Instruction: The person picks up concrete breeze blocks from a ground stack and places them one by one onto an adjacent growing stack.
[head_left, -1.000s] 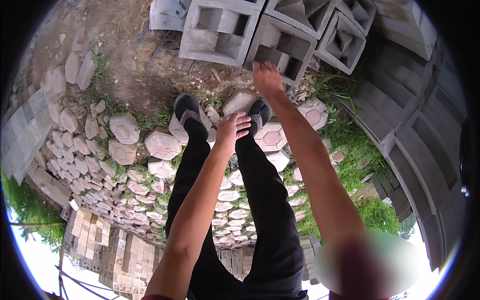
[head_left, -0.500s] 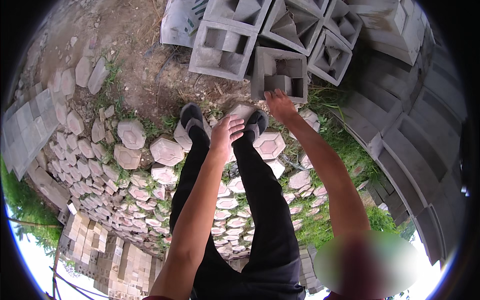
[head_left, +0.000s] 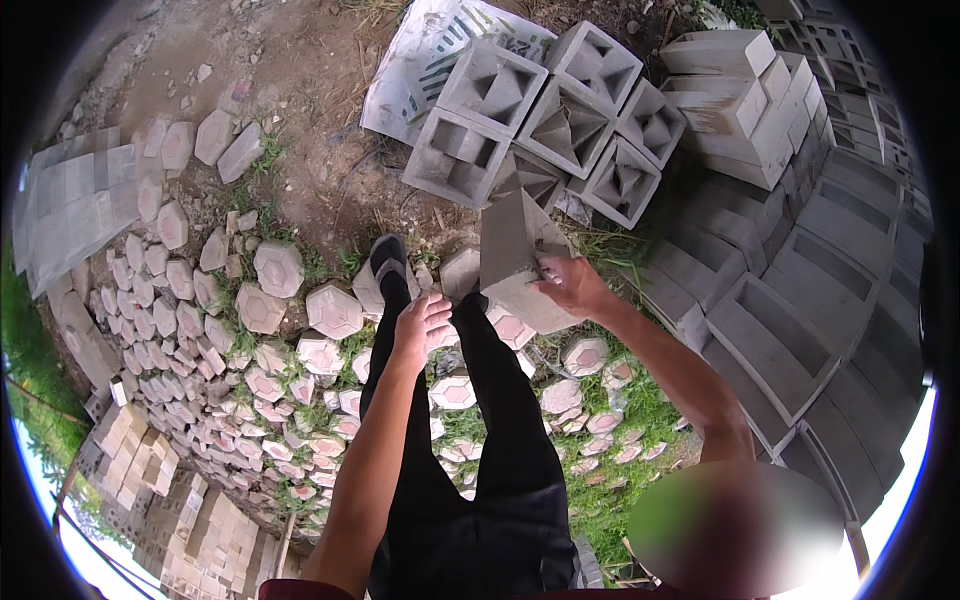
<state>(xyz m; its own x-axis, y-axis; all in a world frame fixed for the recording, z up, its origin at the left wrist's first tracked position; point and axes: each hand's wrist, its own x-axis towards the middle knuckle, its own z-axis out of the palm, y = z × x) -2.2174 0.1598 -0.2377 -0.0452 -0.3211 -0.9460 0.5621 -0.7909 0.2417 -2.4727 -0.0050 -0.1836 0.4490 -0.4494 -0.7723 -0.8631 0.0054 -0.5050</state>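
My right hand [head_left: 575, 288] grips the edge of a grey hollow concrete block [head_left: 518, 262]. The block is tilted and raised off the group, with a broad flat side toward me; it hides my right shoe. Over my left leg hovers my left hand [head_left: 424, 322], empty, its fingers apart and pointing toward the block without touching it. Just beyond the held block stand several more hollow blocks [head_left: 455, 156] with their openings facing up, set close together on the soil.
A white printed sack [head_left: 395, 88] lies behind the blocks. Stacked concrete blocks [head_left: 770, 325] line the right side. Hexagonal pavers [head_left: 335, 310] cover the ground around my feet, with grass between them. Grey slabs [head_left: 85, 205] lie at far left, and pale brick stacks [head_left: 215, 530] stand at lower left.
My right hand has pulled the nearest block up and toward me, tilting it out of the group. My left hand has moved slightly left and nearer to me, still empty.
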